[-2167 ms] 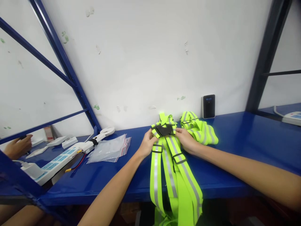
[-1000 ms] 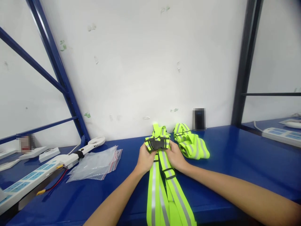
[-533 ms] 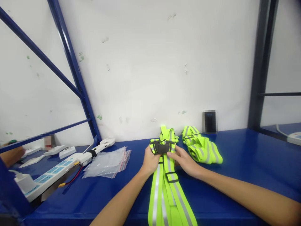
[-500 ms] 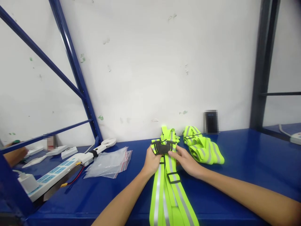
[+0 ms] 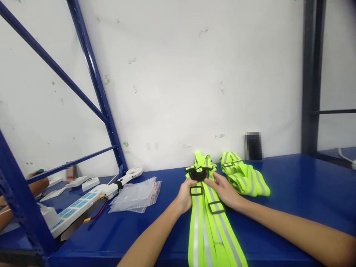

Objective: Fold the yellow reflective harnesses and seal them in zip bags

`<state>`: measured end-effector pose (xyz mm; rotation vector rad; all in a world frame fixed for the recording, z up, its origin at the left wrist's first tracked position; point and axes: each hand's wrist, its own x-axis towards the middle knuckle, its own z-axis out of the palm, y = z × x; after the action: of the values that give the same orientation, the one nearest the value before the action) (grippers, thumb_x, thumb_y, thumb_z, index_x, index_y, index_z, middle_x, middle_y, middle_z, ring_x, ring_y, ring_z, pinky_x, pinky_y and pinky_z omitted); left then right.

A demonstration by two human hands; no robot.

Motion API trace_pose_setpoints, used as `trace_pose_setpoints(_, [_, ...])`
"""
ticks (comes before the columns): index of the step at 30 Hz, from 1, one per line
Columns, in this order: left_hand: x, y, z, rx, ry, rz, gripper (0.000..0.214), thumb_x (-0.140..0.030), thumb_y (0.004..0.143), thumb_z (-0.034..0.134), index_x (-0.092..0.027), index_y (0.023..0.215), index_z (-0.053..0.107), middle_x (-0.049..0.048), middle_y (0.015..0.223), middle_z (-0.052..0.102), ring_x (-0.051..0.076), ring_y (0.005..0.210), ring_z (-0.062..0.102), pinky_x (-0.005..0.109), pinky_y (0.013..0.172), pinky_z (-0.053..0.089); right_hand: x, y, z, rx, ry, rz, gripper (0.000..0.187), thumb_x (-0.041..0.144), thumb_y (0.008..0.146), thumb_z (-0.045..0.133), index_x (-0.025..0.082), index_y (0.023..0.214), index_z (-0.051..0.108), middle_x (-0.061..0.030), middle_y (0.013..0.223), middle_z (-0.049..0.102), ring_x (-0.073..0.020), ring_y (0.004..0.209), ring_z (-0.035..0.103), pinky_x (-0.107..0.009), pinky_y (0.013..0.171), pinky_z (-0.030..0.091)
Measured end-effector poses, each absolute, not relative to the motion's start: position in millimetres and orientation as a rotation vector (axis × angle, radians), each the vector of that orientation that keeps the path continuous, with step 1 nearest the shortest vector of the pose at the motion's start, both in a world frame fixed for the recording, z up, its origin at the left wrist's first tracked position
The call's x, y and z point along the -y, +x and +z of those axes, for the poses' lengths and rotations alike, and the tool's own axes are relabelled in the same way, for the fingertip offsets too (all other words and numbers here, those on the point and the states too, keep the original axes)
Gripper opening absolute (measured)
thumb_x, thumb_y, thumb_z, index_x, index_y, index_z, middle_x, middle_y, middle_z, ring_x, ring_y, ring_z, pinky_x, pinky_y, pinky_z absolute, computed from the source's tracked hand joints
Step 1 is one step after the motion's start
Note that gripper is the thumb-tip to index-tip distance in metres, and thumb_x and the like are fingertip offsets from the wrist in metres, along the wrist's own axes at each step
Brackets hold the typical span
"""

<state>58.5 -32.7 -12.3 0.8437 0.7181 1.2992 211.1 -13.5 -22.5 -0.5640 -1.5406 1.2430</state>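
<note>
Left hand (image 5: 185, 194) and right hand (image 5: 222, 187) were clamped on reflective vest (image 5: 205, 226), at its black buckle (image 5: 198, 174).
Vest was center, over blue table (image 5: 289, 196), straps running past near edge; second vest (image 5: 247, 178) bunched just right, plastic bags (image 5: 135, 195) left, power strip (image 5: 76, 207) farther left.

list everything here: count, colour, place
held straps: one bundle, lime, in hands
buckles: several, black, on straps
second straps: one bundle, lime, right
plastic bags: several, clear, left
fan: one, white, behind bags
power strip: one, white, left
cable: one, red-yellow, left
small items: several, white, left
device: one, dark, by wall
table: one, blue, below
frame: one, blue, left
post: one, dark, right
wall: one, white, behind
another person's arm: at least one, left
left hand: one, on straps
right hand: one, on straps
</note>
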Motion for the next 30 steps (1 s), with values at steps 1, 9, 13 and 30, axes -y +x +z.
trace_pose_setpoints(1, [34, 58, -12, -0.699, 0.843, 1.248, 0.035, -0.021, 0.063, 0.061, -0.014, 0.097, 0.06, 0.0071, 0.082, 0.071, 0.024, 0.076, 0.068, 0.038, 0.078, 0.052, 13, 211, -23, 1.554, -0.595, 1.17, 0.031, 0.045, 0.078, 0.067, 0.02, 0.092, 0.056, -0.0004, 0.075, 0.066, -0.0198, 0.066, 0.062, -0.032, 0.062, 0.051])
trace_pose_setpoints(9, [23, 53, -30, -0.61, 1.151, 1.303, 0.057, -0.019, 0.073, 0.068, -0.02, 0.127, 0.052, 0.0092, 0.113, 0.069, 0.027, 0.104, 0.064, 0.043, 0.098, 0.043, 10, 211, -27, 1.572, -0.722, 0.833, 0.03, 0.049, 0.081, 0.061, 0.021, 0.088, 0.055, -0.0007, 0.074, 0.062, -0.0187, 0.069, 0.057, -0.029, 0.06, 0.047])
trace_pose_setpoints(13, [23, 47, -33, -0.61, 1.305, 1.257, 0.066, -0.025, 0.079, 0.069, -0.024, 0.138, 0.041, 0.01, 0.129, 0.06, 0.027, 0.114, 0.059, 0.042, 0.103, 0.039, 15, 212, -25, 1.611, -0.691, 0.851, 0.03, 0.047, 0.083, 0.06, 0.02, 0.094, 0.053, -0.0022, 0.083, 0.065, -0.0199, 0.074, 0.06, -0.03, 0.065, 0.049])
trace_pose_setpoints(30, [26, 47, -31, -0.789, 1.437, 1.267, 0.066, -0.025, 0.069, 0.078, -0.02, 0.125, 0.042, 0.0108, 0.123, 0.059, 0.026, 0.115, 0.056, 0.041, 0.101, 0.04, 20, 219, -29, 1.847, -0.638, 0.967, 0.047, 0.036, 0.09, 0.053, 0.024, 0.134, 0.045, -0.0078, 0.132, 0.056, -0.0293, 0.131, 0.042, -0.047, 0.111, 0.03])
